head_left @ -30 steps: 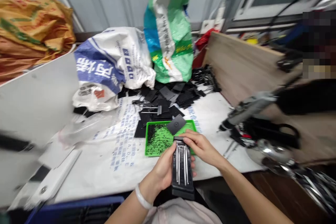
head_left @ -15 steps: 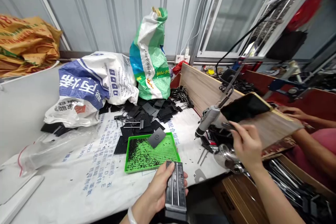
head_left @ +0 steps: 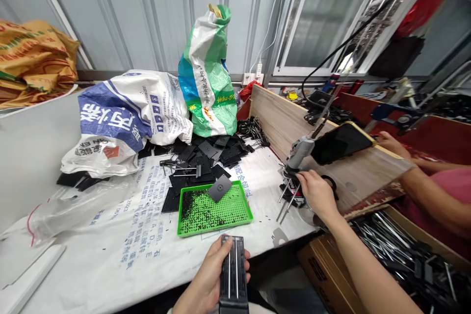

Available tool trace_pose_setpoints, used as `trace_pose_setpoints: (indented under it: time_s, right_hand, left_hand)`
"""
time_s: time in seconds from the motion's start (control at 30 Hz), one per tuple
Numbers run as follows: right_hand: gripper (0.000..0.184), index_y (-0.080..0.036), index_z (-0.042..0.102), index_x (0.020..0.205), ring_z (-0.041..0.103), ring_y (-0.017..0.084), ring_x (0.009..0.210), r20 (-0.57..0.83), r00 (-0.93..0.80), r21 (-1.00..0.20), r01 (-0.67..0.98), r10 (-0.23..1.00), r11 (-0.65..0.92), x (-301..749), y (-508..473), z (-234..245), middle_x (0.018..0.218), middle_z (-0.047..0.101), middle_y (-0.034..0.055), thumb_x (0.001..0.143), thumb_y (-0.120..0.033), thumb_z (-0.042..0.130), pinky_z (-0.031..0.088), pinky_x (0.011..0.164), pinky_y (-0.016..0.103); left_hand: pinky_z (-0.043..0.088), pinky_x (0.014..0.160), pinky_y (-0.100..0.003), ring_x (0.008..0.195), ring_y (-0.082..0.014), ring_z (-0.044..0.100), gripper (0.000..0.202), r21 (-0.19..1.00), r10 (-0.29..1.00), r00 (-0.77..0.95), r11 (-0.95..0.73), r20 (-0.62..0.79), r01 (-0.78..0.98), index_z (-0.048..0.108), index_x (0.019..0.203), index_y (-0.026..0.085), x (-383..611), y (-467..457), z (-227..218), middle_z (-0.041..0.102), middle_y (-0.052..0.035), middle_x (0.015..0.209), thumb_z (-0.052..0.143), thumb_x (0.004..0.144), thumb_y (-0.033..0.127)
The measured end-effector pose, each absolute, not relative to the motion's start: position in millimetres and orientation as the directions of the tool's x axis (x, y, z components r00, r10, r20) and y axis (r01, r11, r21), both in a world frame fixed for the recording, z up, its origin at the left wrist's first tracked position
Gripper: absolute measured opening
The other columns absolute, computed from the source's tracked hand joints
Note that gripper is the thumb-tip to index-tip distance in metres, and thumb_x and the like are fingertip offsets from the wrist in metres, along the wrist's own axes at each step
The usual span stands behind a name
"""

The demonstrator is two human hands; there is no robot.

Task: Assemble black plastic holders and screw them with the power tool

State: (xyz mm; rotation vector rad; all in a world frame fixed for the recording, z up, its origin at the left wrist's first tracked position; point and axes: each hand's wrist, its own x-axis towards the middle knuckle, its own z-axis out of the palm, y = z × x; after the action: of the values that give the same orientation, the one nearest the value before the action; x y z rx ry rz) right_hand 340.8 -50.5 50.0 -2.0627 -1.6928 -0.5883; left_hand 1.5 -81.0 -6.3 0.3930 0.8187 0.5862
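Inside the curled left hand (head_left: 209,274) sits a long black plastic block with silver rods (head_left: 233,284); the right hand (head_left: 318,195), fingers bent, its hold unclear, is near a grey cylindrical tool (head_left: 300,153).

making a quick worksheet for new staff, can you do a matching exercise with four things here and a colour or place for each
1 black block
2 tray
3 hand tool
4 tall sack

A scattered with small black bits
B green, white and blue
C in the left hand
D grey, near the right hand

Pairs: 1-C, 2-A, 3-D, 4-B
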Motion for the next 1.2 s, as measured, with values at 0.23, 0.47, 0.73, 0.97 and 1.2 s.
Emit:
trace_pose_setpoints:
  time_s: [0.23,0.47,0.73,0.97,1.2]
  right_hand:
    - [0.042,-0.014,0.069,0.092,0.057,0.022,0.065,0.544,0.184,0.031,0.971,0.819,-0.238,349.1,-63.6,59.7,0.082,0.058,0.0102,0.098,-0.037,0.034,0.041,0.056,0.031]
    - [0.035,-0.015,0.063,0.117,0.056,0.022,0.078,0.815,0.066,0.013,0.991,0.576,-0.132,342.8,-97.9,103.4,0.087,0.051,0.0078,0.098,-0.037,0.043,0.047,0.071,0.033]
    - [0.026,-0.019,0.066,0.107,0.055,0.015,0.062,0.519,0.114,-0.506,0.840,0.847,0.197,270.2,-89.7,71.8,0.076,0.053,0.0027,0.097,-0.034,0.047,0.046,0.060,0.029]
    - [0.029,-0.020,0.068,0.102,0.053,0.013,0.053,0.242,0.045,-0.838,0.514,0.969,0.185,229.1,-35.7,17.3,0.075,0.057,0.0020,0.094,-0.041,0.049,0.045,0.052,0.027]
    - [0.029,-0.020,0.068,0.097,0.053,0.013,0.058,0.134,-0.054,-0.944,0.297,0.989,0.144,227.3,-4.7,-4.7,0.082,0.060,0.0026,0.091,-0.044,0.053,0.047,0.054,0.026]
  left_hand:
    - [0.058,0.065,-0.038,0.067,-0.0190,0.067,0.039,0.547,0.670,0.478,0.741,-0.568,-0.389,0.046,0.105,0.019,-20.4,-82.5,-12.4,0.071,-0.0109,0.085,0.065,0.084,0.044]
    - [0.058,0.064,-0.038,0.067,-0.0191,0.066,0.039,0.542,0.671,0.499,0.740,-0.548,-0.399,0.046,0.104,0.018,-19.4,-78.2,-20.5,0.071,-0.0111,0.086,0.066,0.084,0.045]
    - [0.057,0.066,-0.039,0.068,-0.0199,0.067,0.035,0.509,0.666,0.566,0.742,-0.485,-0.437,0.045,0.101,0.021,14.0,-68.7,-2.6,0.071,-0.0099,0.084,0.066,0.083,0.042]
    - [0.055,0.067,-0.038,0.066,-0.0212,0.066,0.054,0.388,0.575,0.631,0.818,-0.521,-0.425,0.061,0.095,0.008,20.9,-48.0,1.6,0.070,-0.0155,0.084,0.047,0.088,0.059]
    - [0.053,0.069,-0.037,0.068,-0.0210,0.066,0.051,0.421,0.659,0.508,0.749,-0.555,-0.512,0.062,0.097,0.011,22.8,-46.3,-1.6,0.070,-0.0134,0.085,0.052,0.086,0.060]
